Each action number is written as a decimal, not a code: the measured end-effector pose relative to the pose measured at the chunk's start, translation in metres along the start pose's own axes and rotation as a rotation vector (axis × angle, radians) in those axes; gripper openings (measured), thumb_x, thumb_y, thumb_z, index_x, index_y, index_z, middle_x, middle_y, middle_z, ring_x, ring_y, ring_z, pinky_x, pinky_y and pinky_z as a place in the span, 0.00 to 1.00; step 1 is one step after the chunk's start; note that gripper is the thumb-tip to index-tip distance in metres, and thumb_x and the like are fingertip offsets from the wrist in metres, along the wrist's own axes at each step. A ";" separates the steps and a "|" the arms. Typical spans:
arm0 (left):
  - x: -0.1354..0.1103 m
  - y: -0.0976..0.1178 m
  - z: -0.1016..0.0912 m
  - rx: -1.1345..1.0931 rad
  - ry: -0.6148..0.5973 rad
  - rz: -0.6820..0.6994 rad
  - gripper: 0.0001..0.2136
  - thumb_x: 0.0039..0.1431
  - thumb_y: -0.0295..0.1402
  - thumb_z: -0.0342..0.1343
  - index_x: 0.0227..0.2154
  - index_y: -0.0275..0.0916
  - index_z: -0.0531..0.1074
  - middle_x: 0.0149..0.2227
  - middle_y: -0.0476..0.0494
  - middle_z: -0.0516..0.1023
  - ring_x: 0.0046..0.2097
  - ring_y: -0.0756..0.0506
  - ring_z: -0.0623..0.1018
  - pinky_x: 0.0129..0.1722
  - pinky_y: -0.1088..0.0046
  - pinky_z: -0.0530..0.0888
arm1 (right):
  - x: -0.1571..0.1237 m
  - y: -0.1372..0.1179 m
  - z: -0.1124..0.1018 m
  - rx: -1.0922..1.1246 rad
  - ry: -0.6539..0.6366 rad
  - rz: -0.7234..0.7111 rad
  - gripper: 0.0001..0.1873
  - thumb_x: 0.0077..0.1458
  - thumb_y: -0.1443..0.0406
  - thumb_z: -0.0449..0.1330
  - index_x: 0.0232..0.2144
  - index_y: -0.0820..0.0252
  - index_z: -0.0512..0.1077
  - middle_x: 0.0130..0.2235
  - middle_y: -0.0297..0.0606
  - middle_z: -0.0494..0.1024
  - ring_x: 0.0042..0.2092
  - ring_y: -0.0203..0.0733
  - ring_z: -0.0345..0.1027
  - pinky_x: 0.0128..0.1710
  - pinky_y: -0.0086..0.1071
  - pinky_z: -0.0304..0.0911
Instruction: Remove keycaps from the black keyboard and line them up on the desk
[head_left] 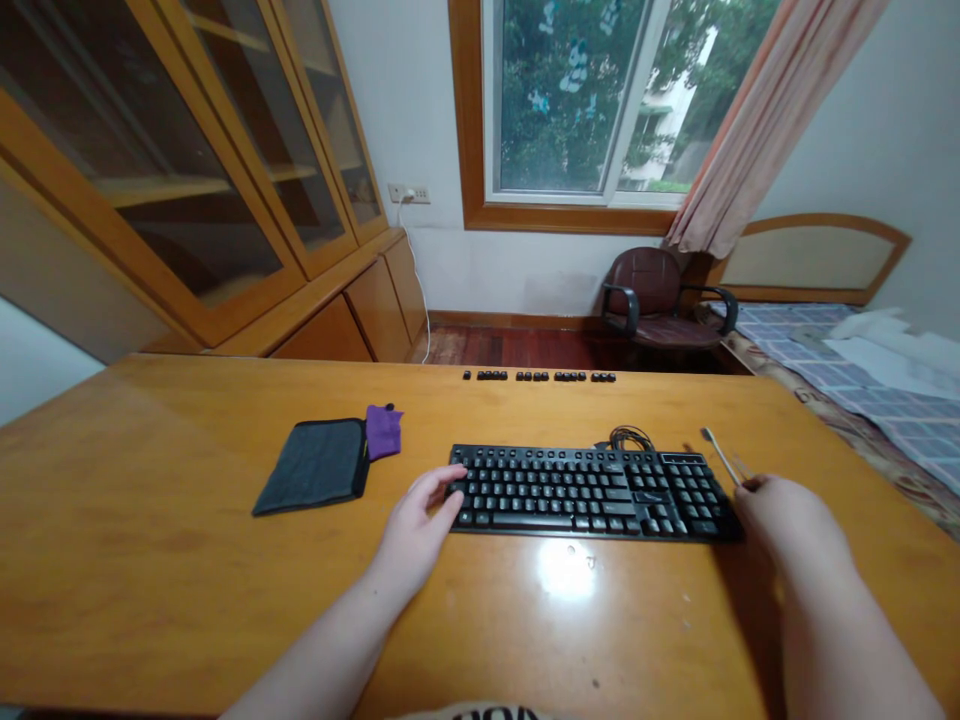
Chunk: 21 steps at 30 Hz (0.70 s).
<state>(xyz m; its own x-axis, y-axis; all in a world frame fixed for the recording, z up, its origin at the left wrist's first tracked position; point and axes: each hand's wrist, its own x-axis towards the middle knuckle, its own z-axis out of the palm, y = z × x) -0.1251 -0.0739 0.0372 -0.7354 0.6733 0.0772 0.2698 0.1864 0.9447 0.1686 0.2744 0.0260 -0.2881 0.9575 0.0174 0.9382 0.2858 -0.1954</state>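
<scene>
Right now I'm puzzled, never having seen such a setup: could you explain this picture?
There is no machine: a person works bare-handed, in one picture from a camera on their head, looking forward and down. The left hand touches the keyboard at its left end. The right hand, near the opposite end, holds a thin brush. On the table also lie a coiled cable, a row of small black keys near the far edge, and what look like a dark cloth and a purple cloth.
</scene>
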 end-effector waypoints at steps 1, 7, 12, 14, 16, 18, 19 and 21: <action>-0.002 0.004 0.004 0.031 -0.025 0.025 0.12 0.53 0.35 0.52 0.40 0.39 0.73 0.45 0.40 0.74 0.49 0.43 0.72 0.52 0.60 0.66 | -0.011 -0.016 -0.009 0.022 0.002 0.017 0.11 0.43 0.61 0.55 0.24 0.60 0.76 0.24 0.49 0.76 0.28 0.54 0.70 0.27 0.41 0.62; -0.012 0.034 0.041 -0.090 -0.298 0.019 0.11 0.53 0.33 0.53 0.39 0.42 0.75 0.40 0.41 0.75 0.41 0.45 0.75 0.44 0.65 0.73 | -0.117 -0.143 -0.020 0.732 -0.248 -0.534 0.09 0.48 0.62 0.55 0.29 0.58 0.74 0.30 0.38 0.77 0.33 0.42 0.70 0.33 0.32 0.65; -0.014 0.033 0.057 -0.312 -0.267 -0.103 0.09 0.49 0.37 0.57 0.28 0.37 0.73 0.33 0.42 0.76 0.36 0.45 0.76 0.40 0.67 0.74 | -0.166 -0.188 0.013 0.877 -0.293 -0.753 0.05 0.49 0.68 0.56 0.28 0.57 0.72 0.30 0.36 0.76 0.33 0.39 0.69 0.34 0.31 0.66; -0.012 0.029 0.046 -0.306 -0.226 -0.140 0.11 0.48 0.40 0.57 0.26 0.36 0.72 0.30 0.43 0.77 0.34 0.46 0.76 0.38 0.68 0.74 | -0.169 -0.186 0.021 0.894 -0.260 -0.809 0.07 0.50 0.68 0.55 0.32 0.57 0.72 0.33 0.38 0.76 0.35 0.40 0.70 0.36 0.33 0.67; -0.004 0.024 0.022 -0.241 -0.156 -0.159 0.14 0.50 0.43 0.55 0.29 0.36 0.72 0.30 0.44 0.77 0.32 0.46 0.76 0.36 0.68 0.74 | -0.167 -0.179 0.025 0.903 -0.216 -0.861 0.09 0.52 0.69 0.54 0.35 0.56 0.72 0.35 0.39 0.76 0.38 0.41 0.70 0.38 0.34 0.67; 0.011 0.017 -0.014 -0.126 -0.009 -0.163 0.16 0.50 0.44 0.54 0.34 0.36 0.73 0.31 0.43 0.77 0.33 0.45 0.76 0.36 0.68 0.73 | -0.163 -0.173 0.028 0.897 -0.170 -0.890 0.09 0.53 0.69 0.54 0.36 0.56 0.71 0.35 0.39 0.75 0.38 0.41 0.70 0.38 0.35 0.67; 0.020 0.011 -0.035 -0.037 0.085 -0.161 0.17 0.48 0.44 0.54 0.35 0.36 0.73 0.34 0.43 0.78 0.35 0.44 0.76 0.38 0.68 0.73 | -0.160 -0.171 0.029 0.889 -0.153 -0.890 0.09 0.54 0.69 0.53 0.36 0.56 0.71 0.34 0.39 0.75 0.37 0.40 0.70 0.37 0.35 0.67; 0.039 -0.003 -0.079 0.242 0.260 -0.179 0.16 0.49 0.43 0.53 0.37 0.38 0.74 0.37 0.42 0.78 0.37 0.42 0.76 0.39 0.67 0.71 | -0.156 -0.169 0.032 0.868 -0.136 -0.878 0.08 0.54 0.68 0.53 0.34 0.56 0.71 0.33 0.39 0.75 0.36 0.40 0.70 0.36 0.34 0.67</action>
<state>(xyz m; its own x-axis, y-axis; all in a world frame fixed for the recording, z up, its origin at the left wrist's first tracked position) -0.2040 -0.1047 0.0629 -0.9088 0.4165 0.0252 0.2385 0.4688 0.8505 0.0493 0.0755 0.0248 -0.8202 0.4289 0.3785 -0.0047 0.6566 -0.7542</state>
